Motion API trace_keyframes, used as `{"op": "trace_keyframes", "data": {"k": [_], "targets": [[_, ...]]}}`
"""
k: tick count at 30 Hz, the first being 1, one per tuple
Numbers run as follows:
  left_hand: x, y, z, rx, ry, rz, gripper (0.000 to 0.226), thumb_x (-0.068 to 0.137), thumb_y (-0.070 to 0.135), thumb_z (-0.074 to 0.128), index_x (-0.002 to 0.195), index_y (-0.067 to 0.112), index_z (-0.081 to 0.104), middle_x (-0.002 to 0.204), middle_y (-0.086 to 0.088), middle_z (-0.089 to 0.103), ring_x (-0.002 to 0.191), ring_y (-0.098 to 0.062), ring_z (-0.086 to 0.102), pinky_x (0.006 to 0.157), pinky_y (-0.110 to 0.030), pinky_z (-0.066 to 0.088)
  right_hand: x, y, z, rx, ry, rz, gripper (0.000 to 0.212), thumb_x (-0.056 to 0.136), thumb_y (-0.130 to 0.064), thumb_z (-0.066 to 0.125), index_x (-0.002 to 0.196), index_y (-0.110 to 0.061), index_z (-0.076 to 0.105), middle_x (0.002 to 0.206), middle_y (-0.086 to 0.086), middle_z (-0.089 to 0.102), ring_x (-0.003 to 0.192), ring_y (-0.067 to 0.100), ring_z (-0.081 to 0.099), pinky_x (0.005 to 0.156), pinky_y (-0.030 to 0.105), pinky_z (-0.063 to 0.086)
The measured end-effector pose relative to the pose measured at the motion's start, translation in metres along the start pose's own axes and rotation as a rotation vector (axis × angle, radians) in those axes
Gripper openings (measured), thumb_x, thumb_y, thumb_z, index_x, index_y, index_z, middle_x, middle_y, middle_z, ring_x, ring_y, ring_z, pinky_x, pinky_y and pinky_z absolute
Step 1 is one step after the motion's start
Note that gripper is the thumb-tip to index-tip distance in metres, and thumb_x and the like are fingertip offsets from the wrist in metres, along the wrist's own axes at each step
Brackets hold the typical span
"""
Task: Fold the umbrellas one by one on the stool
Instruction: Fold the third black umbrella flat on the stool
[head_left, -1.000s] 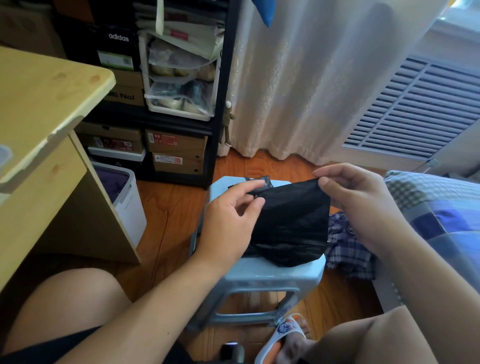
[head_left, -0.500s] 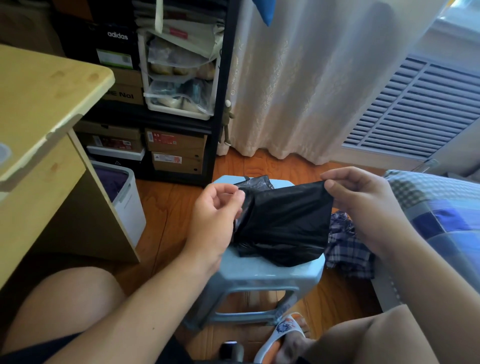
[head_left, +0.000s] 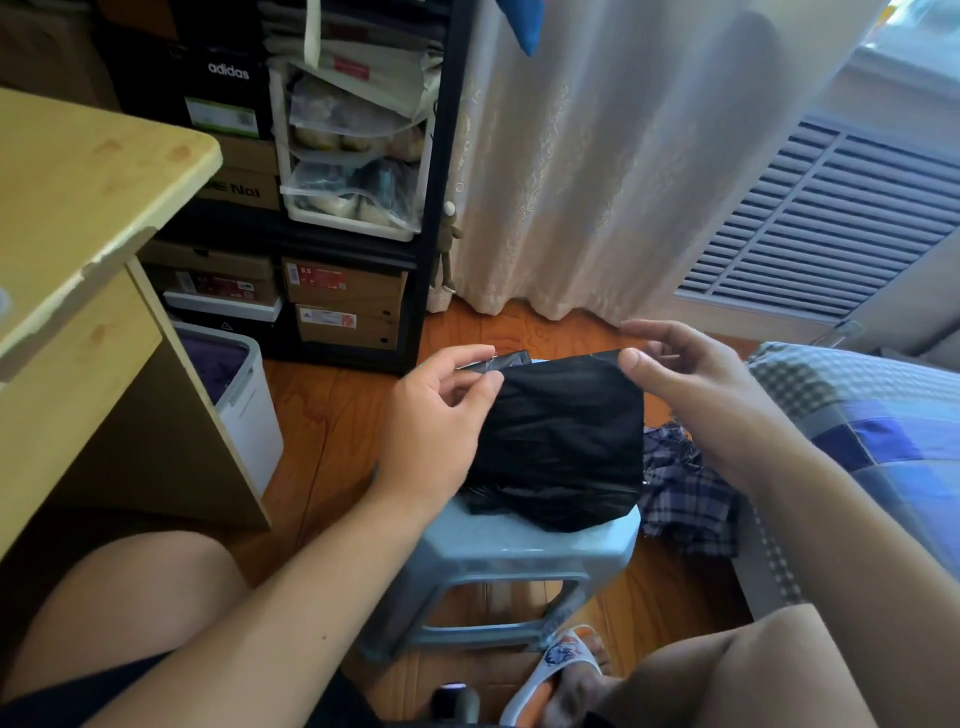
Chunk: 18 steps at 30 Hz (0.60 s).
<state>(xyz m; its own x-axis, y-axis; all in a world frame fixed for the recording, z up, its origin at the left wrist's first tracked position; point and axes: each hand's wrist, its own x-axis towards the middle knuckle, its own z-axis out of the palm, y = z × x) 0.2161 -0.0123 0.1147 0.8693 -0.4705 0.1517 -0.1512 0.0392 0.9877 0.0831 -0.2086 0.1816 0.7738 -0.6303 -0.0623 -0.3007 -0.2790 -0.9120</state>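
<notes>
A black umbrella (head_left: 563, 441), its canopy bunched into a flat panel, stands on the light blue plastic stool (head_left: 519, 551). My left hand (head_left: 436, 426) pinches the panel's upper left edge between thumb and fingers. At the upper right corner my right hand (head_left: 691, 395) pinches the fabric with thumb and forefinger. The lower folds rest crumpled on the stool's seat. A blue plaid umbrella (head_left: 685, 493) lies on the floor to the right of the stool, partly hidden behind the black one.
A wooden desk (head_left: 78, 218) stands at left with a white bin (head_left: 244, 400) beside it. A black shelf (head_left: 358, 208) of shoe boxes is behind the stool. A bed with a checked blue quilt (head_left: 872, 431) lies at right. My sandalled foot (head_left: 561, 670) is by the stool's leg.
My left hand moved from the panel's front to its upper left edge and now pinches it. The right hand keeps its pinch and the fabric is stretched flatter between both hands.
</notes>
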Motion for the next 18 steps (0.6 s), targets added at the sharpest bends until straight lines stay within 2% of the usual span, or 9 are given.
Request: {"op": "trace_keyframes", "data": {"k": [2,4,6,8,12,15,18], "targets": [[0.002,-0.001,0.000,-0.015,-0.005,-0.023,0.022,0.093,0.017,0.073,0.114,0.025,0.074,0.092,0.010,0.076,0.089,0.002,0.071,0.076,-0.011,0.053,0.006,0.006,-0.002,-0.020,-0.145,0.041,0.055,0.080,-0.050,0.084,0.130,-0.039,0.065,0.131,-0.001,0.068,0.122,0.015,0.065,0.097,0.034,0.054],[0.004,-0.001,0.000,-0.024,-0.014,-0.038,0.022,0.092,0.016,0.075,0.111,0.026,0.073,0.092,0.009,0.076,0.089,0.001,0.071,0.077,-0.012,0.054,0.010,0.011,0.000,0.060,-0.237,0.057,0.042,0.088,-0.030,0.080,0.126,-0.019,0.067,0.121,0.007,0.074,0.113,0.019,0.071,0.090,0.031,0.056],[0.008,-0.005,-0.002,-0.043,0.003,-0.056,0.021,0.090,0.013,0.077,0.106,0.026,0.073,0.092,0.008,0.075,0.088,-0.002,0.071,0.077,-0.014,0.055,0.013,0.012,0.005,0.073,-0.169,0.004,0.015,0.092,-0.013,0.073,0.105,-0.006,0.072,0.104,0.013,0.077,0.096,0.023,0.074,0.084,0.033,0.056],[0.015,-0.008,-0.004,-0.075,0.038,-0.089,0.020,0.089,0.013,0.077,0.103,0.027,0.072,0.091,0.005,0.075,0.088,-0.007,0.072,0.079,-0.019,0.057,0.017,0.013,0.007,0.082,-0.077,-0.042,0.005,0.093,-0.008,0.072,0.094,-0.003,0.073,0.099,0.018,0.077,0.090,0.026,0.073,0.085,0.037,0.055],[0.027,-0.007,-0.011,-0.299,-0.003,-0.287,0.009,0.098,0.021,0.068,0.107,0.019,0.069,0.092,-0.005,0.077,0.086,-0.020,0.075,0.084,-0.034,0.058,0.022,0.012,0.011,0.092,-0.065,-0.037,0.004,0.093,-0.008,0.072,0.092,-0.006,0.075,0.099,0.017,0.077,0.093,0.028,0.074,0.092,0.042,0.057],[0.024,-0.009,-0.011,-0.280,-0.105,-0.286,0.016,0.095,0.022,0.072,0.110,0.020,0.067,0.100,-0.010,0.077,0.092,-0.023,0.074,0.091,-0.042,0.059,0.023,0.013,0.012,0.105,-0.046,-0.028,0.009,0.093,-0.009,0.073,0.094,0.000,0.072,0.100,0.019,0.077,0.092,0.028,0.073,0.096,0.046,0.057],[0.016,-0.010,-0.008,-0.159,-0.178,-0.180,0.032,0.087,0.014,0.080,0.113,0.025,0.065,0.099,-0.008,0.074,0.094,-0.019,0.073,0.085,-0.030,0.059,0.023,0.013,0.012,0.126,-0.042,-0.027,0.012,0.092,-0.008,0.072,0.096,0.004,0.071,0.099,0.019,0.077,0.091,0.027,0.073,0.093,0.044,0.058]]}}
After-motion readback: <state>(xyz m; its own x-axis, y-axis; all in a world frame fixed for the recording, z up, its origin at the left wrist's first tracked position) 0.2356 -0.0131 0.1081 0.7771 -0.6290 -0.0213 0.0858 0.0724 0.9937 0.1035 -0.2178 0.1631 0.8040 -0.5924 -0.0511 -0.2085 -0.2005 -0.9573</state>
